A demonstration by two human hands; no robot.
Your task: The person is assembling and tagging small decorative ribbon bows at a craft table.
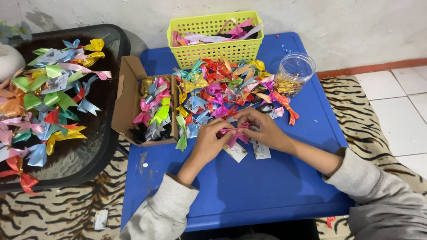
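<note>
Both hands meet over the blue table [249, 186], wrists angled inward. The left hand [209, 142] and the right hand [262, 129] pinch a pink bow [234, 132] between curled fingertips. The bow pile [227, 86] lies at twelve o'clock from them.

Glass tabletop [95, 146] cut off at 9 o'clock; pink bow [235, 132] partly hidden by fingers.
</note>
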